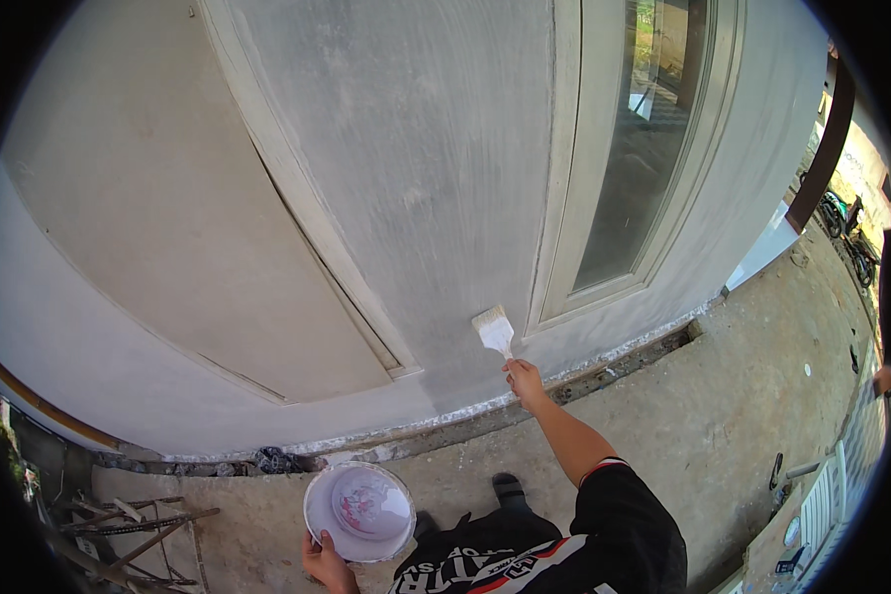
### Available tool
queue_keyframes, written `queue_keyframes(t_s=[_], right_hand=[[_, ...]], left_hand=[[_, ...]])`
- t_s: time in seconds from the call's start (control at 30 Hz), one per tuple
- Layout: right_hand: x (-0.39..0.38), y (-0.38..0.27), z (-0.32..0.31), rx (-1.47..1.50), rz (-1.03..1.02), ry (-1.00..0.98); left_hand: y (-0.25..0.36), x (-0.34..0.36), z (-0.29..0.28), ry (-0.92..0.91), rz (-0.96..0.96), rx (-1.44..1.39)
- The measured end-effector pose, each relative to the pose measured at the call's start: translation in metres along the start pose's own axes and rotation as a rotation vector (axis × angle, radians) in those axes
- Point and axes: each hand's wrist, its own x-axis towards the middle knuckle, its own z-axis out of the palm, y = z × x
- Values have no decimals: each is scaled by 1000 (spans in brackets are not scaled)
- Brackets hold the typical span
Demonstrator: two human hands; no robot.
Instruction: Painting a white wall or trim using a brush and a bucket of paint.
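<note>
My right hand (523, 380) is closed round the handle of a wide paintbrush (495, 331), its bristles against the lower part of the grey wall (416, 148). That wall strip stands between a closed beige door (188, 208) and a framed glass window (639, 158). Low on the left, my left hand (328, 562) grips the rim of a white bucket (398, 543). Whitish paint with pink-red streaks (364, 503) shows inside it. Part of my left fingers is hidden behind the bucket wall.
A narrow trench (604, 381) runs along the wall's foot. Rusty metal rods and a frame (134, 535) stand at lower left. White slatted panels (822, 515) lie at lower right. At the right edge is another person's hand (884, 380); motorbikes (851, 233) stand farther back.
</note>
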Motion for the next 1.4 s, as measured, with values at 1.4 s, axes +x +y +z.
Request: queue_keyframes(t_s=[1.4], right_hand=[[-46,-222,114,253,-420,-240]], left_hand=[[-23,45,-37,-27,-33,72]])
